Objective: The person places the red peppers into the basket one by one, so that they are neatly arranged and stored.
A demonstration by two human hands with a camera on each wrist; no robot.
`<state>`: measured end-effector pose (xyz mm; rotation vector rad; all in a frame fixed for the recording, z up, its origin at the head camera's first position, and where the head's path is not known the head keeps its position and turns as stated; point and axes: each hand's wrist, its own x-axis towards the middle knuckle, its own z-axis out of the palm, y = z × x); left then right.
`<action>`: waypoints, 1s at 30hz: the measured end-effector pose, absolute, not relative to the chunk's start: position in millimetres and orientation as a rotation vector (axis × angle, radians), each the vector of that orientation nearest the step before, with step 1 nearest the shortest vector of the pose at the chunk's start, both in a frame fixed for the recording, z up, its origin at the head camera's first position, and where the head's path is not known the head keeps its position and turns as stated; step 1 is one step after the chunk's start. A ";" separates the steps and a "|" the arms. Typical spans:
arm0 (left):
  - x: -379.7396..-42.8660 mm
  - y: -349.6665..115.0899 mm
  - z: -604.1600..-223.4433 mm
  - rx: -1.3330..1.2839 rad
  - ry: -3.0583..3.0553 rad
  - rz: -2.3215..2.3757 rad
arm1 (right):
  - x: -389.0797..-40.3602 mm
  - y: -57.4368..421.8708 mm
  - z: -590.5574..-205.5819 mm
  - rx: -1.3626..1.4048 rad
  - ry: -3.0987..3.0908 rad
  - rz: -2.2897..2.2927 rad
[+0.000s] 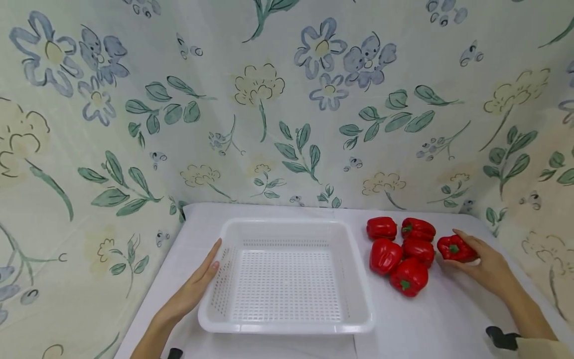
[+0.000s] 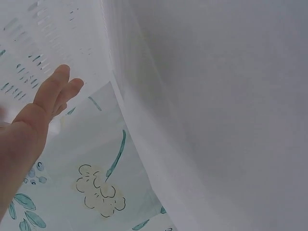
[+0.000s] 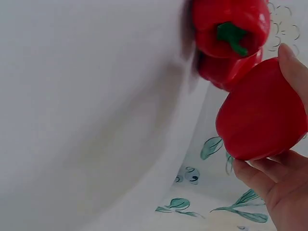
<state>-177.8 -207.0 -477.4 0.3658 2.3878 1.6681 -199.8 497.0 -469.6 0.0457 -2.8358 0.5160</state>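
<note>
The right hand point(image 1: 486, 264) grips a red pepper point(image 1: 452, 248) between its fingers. Just left of those fingers, five more peppers point(image 1: 416, 251) cluster on the table point(image 1: 403, 326). The left hand point(image 1: 193, 288), fingers straight, seems to touch the white basket point(image 1: 287, 328) to their right. Floral cloth point(image 1: 269, 114) hangs beyond.

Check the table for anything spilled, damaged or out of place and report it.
Nothing stands out. The white basket sits upright with no visible crack. Five red peppers lie clustered beside it, and a sixth pepper is in the right grip; none shows damage. No spill is visible.
</note>
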 end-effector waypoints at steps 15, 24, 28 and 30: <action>-177.8 -206.7 -476.2 0.335 2.400 1.653 | -212.6 405.6 -396.6 0.089 -2.682 1.062; -178.9 -207.6 -478.2 0.353 2.405 1.662 | -227.7 325.5 -354.2 0.281 -2.698 1.241; -179.7 -207.8 -479.2 0.356 2.398 1.662 | -232.2 294.3 -349.6 0.393 -2.693 1.325; -179.6 -208.2 -479.8 0.350 2.394 1.661 | -236.5 278.2 -350.8 0.460 -2.689 1.403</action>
